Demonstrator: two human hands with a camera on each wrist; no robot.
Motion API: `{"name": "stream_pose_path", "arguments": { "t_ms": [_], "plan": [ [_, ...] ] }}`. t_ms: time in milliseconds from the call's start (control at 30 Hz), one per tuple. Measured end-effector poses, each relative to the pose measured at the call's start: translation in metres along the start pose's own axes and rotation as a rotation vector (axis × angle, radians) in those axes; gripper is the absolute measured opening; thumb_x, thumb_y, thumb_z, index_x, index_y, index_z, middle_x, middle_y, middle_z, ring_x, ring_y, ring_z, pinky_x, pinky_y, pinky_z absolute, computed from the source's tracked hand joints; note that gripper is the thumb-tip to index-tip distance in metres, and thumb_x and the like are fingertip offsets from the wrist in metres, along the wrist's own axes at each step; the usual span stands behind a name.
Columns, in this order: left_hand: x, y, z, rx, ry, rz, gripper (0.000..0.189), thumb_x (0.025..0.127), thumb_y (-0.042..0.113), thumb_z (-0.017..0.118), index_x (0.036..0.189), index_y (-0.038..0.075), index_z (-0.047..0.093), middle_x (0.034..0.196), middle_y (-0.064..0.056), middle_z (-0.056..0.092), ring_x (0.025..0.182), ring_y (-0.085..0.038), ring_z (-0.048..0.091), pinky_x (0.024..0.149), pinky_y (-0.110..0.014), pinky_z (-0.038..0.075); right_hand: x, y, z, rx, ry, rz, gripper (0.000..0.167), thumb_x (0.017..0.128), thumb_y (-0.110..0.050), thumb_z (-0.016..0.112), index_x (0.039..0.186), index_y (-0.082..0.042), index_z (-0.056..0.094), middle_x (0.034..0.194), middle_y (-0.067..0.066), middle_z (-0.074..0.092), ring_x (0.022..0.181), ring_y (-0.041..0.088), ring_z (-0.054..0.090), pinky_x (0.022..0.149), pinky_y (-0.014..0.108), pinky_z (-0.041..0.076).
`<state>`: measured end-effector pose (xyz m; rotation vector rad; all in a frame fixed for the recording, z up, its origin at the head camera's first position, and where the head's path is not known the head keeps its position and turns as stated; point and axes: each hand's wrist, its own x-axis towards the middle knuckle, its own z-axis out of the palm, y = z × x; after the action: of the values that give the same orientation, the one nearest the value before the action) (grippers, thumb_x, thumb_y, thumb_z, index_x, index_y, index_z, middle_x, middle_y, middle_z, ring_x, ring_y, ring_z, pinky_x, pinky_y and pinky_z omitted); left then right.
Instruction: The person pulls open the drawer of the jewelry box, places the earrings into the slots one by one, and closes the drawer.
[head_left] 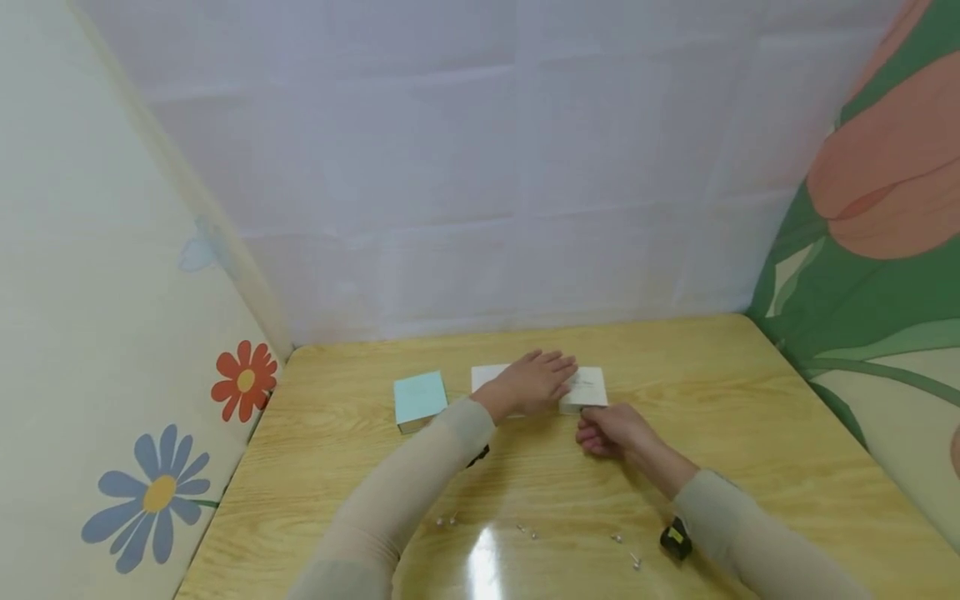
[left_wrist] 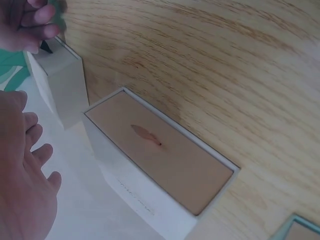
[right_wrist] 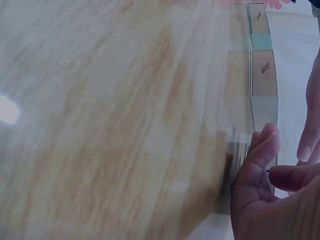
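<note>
Three small drawer-style boxes stand in a row: a teal one [head_left: 420, 398], a white one [head_left: 487, 375] in the middle and a white one [head_left: 588, 387] at the right. Extended and flat, my left hand [head_left: 534, 383] reaches over the middle box, its fingertips at the top of the right-hand box. My right hand [head_left: 611, 429] is at that box's front, thumb and finger pinching a dark pull tab [left_wrist: 46, 47]; its other fingers are curled. In the left wrist view the middle box shows a tan drawer front [left_wrist: 175, 170] with a leaf-shaped tab [left_wrist: 145, 135].
Several tiny stud-like pieces with round white heads lie in pairs near the front of the wood-grain table [head_left: 360, 500], among them one [head_left: 636, 562] by the right forearm. A white cloth backdrop [head_left: 450, 167] rises behind, with flower-patterned panels at both sides.
</note>
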<state>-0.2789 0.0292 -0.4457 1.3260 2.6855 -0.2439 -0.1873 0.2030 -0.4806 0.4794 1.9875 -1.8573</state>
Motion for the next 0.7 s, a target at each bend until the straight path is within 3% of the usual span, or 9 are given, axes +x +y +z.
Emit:
{"name": "stream_pose_path", "arguments": {
  "t_ms": [700],
  "plan": [
    [0.013,-0.007,0.018,0.022,-0.008,0.002,0.058,0.112,0.043,0.017,0.164,0.019,0.017,0.17,0.007,0.013,0.156,-0.013,0.011,0.128,-0.036,0.012,0.003,-0.001,0.003,0.01,0.021,0.035,0.031,0.104,-0.012,0.052,0.111,0.016,0.061,0.071,0.007,0.072,0.055,0.009,0.065,0.052,0.02,0.057]
  ]
}}
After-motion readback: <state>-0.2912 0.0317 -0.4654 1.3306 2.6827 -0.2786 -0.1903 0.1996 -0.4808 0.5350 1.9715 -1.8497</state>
